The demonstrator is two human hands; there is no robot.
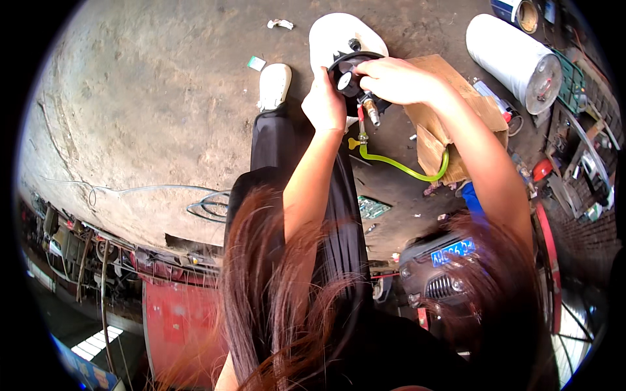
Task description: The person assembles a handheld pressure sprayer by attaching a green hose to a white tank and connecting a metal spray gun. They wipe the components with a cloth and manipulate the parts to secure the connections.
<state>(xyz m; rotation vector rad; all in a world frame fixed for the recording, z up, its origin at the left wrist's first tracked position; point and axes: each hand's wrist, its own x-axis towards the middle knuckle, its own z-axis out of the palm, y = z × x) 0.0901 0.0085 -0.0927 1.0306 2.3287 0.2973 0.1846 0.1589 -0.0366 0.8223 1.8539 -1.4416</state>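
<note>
My left hand (324, 105) is closed on the near left edge of a black, bowl-shaped pump head (339, 64). A small round pressure gauge (344, 81) with a white face sits in it. My right hand (396, 81) reaches over its right side, fingers curled and pinched inside the bowl; what they grip is hidden. A brass and steel hose fitting (371, 111) sticks out below. Next to it hangs a clear yellow-green hose (404, 168) with a yellow tap (355, 143). Behind the pump head is a white rounded container (339, 31).
An opened cardboard box (450, 85) lies at the right, near a white cylinder (512, 62) and scattered tools. My white shoe (274, 86) stands on the concrete floor. A thin grey hose (208, 203) and a green circuit board (373, 207) lie nearer. A car (437, 274) and red cabinet (176, 319) stand lower down.
</note>
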